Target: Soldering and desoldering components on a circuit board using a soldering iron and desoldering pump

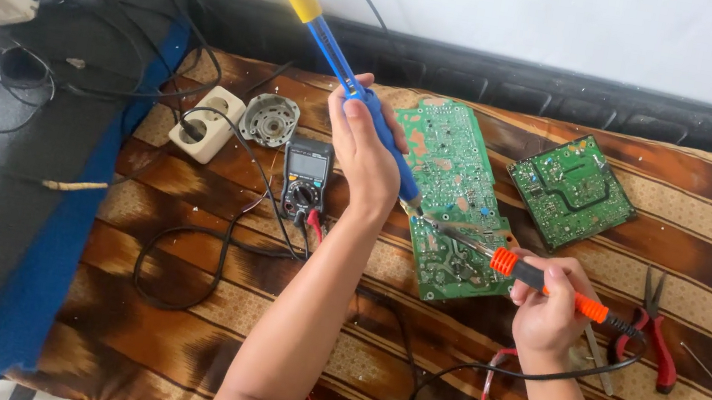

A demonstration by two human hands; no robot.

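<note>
- We are working over the large circuit board (449, 201), lying between our hands.
- Our left hand (367, 149) is gripping the blue suction pump (350, 85) tilted.
- Our right hand (551, 307) is clasping the orange soldering iron (543, 280).

The left hand (369, 150) grips a blue solder sucker (350, 85) with a yellow cap, tilted, its tip down on the large green board (452, 196). The right hand (548, 311) holds an orange-handled soldering iron (543, 279) whose tip meets the same board beside the sucker's tip. A smaller board (572, 191) lies to the right, red pliers (657, 329) further right, and a multimeter (305, 178) left of the left hand, all on a brown patterned cloth (170, 294).
</note>
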